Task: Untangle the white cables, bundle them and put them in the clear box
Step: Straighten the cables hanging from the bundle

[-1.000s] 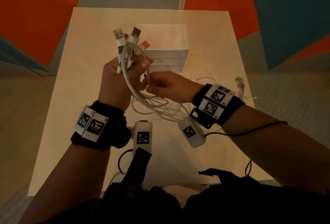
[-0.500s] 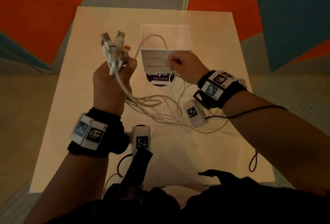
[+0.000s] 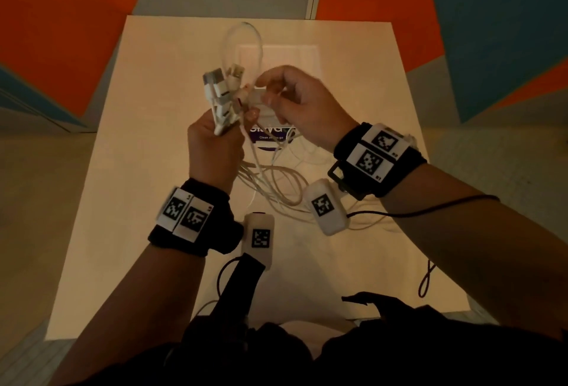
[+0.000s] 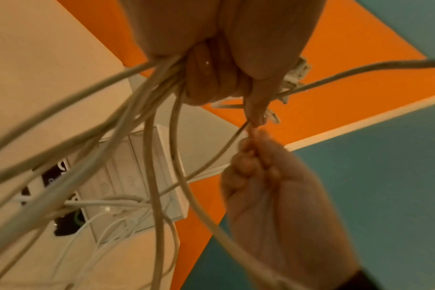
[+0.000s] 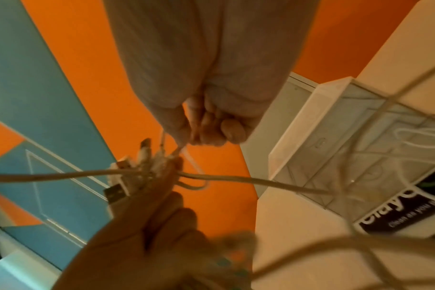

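Note:
My left hand (image 3: 215, 136) grips several white cables (image 3: 273, 182) just below their USB plugs (image 3: 219, 87), which stick up above the fist. Their strands hang in loops down to the table. My right hand (image 3: 292, 102) pinches one cable end right beside the plugs, and a loop of that cable (image 3: 246, 44) arcs up over the clear box (image 3: 276, 56). In the left wrist view my left hand (image 4: 224, 58) clamps the strands (image 4: 147, 121) while my right hand (image 4: 261, 162) pinches a cable near it. In the right wrist view my right hand (image 5: 204, 125) pinches a strand above the plugs (image 5: 137, 166).
The clear box (image 5: 335, 137) stands on the pale table (image 3: 153, 170), partly hidden by my hands, with a purple label (image 3: 270, 136) at its near side. More white cable (image 3: 362, 222) lies on the table at the right. A black cord (image 3: 427, 278) hangs near the right edge.
My right hand has moved left from the box to the plugs in my left hand, carrying a cable end; a loop now arcs over the box. My left hand moved right.

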The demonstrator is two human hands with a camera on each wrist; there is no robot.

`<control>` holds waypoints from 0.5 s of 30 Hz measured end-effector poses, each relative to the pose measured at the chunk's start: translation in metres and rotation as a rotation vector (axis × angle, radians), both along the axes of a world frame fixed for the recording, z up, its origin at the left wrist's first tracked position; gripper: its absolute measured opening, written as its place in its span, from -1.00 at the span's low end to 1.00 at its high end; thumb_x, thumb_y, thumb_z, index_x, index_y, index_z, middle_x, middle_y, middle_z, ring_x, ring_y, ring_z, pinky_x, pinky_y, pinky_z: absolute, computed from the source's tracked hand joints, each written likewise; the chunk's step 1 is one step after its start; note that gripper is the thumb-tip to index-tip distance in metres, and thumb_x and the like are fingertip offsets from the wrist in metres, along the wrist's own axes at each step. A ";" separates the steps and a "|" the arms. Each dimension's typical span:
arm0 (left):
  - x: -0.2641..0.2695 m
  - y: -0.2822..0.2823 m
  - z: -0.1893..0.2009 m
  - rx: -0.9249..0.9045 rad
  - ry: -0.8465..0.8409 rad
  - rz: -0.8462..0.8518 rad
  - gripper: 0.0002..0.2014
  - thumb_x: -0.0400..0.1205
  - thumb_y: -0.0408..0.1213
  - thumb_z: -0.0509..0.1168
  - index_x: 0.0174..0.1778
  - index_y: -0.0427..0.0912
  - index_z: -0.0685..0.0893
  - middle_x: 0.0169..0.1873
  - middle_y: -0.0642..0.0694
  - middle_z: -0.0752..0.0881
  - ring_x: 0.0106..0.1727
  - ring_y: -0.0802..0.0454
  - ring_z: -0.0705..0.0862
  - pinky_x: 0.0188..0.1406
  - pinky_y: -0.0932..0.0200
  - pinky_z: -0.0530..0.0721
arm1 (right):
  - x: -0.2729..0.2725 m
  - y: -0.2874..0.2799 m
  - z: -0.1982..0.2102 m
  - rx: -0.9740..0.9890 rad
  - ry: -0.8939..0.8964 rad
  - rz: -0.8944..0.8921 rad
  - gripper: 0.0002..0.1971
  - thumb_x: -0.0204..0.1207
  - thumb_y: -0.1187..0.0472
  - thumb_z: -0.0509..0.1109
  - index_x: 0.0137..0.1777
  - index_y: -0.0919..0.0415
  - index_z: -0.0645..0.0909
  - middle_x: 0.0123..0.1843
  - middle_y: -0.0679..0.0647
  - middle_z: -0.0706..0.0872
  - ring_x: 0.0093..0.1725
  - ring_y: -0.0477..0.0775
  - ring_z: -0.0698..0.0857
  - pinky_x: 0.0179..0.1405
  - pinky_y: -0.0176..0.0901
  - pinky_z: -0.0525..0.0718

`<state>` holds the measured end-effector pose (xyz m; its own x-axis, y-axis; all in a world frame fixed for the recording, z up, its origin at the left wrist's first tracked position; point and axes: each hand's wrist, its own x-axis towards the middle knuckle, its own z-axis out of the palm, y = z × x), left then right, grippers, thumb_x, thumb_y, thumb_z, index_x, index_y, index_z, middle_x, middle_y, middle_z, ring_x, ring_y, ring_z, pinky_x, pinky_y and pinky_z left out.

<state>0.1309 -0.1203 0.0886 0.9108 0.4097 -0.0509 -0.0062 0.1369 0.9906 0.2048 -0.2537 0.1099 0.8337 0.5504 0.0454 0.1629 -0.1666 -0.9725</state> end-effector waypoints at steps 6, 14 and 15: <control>0.001 0.018 0.020 0.078 -0.093 0.023 -0.81 0.52 -0.35 0.43 -0.24 0.10 0.78 -0.51 -0.02 0.62 -0.62 0.10 0.40 -0.62 0.23 0.35 | -0.004 0.002 -0.039 -0.410 -0.015 0.224 -0.82 0.64 0.27 0.22 0.05 0.28 0.65 -0.07 0.01 0.70 -0.32 -0.25 0.62 -0.20 -0.45 0.58; -0.008 0.029 0.027 0.044 -0.113 -0.058 -0.71 0.28 0.28 0.49 -0.25 0.21 0.76 -0.40 0.02 0.60 -0.65 0.19 0.33 -0.66 0.32 0.32 | 0.011 0.006 -0.033 -0.610 -0.013 0.213 -0.75 0.62 0.32 0.22 0.26 0.23 0.55 0.28 -0.01 0.57 -0.14 -0.32 0.66 -0.24 -0.50 0.48; -0.008 0.030 0.027 0.059 -0.104 -0.047 -0.74 0.30 0.26 0.48 -0.26 0.21 0.77 -0.41 0.02 0.61 -0.64 0.17 0.34 -0.65 0.31 0.32 | 0.008 0.005 -0.023 -0.509 -0.028 0.264 -0.62 0.57 0.46 0.20 0.36 0.23 0.49 0.30 -0.04 0.55 -0.17 -0.45 0.63 -0.25 -0.55 0.48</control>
